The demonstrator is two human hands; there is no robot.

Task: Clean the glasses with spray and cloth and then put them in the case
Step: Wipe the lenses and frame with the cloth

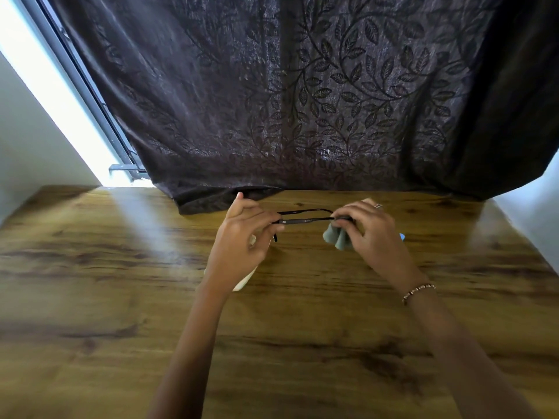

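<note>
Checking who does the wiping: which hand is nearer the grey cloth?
Right. The right hand holds the grey cloth at one end of the glasses; the left hand grips the glasses' other end, apart from the cloth.

Above table [90, 267]: glasses [305, 220], cloth [337, 238] at right; curtain [302, 101] behind

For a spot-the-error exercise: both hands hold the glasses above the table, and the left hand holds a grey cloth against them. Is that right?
One thing is wrong: the cloth is in the right hand, not the left, as the head view shows. The left hand only pinches the other end of the glasses. Both hands do hold them above the table.
</note>
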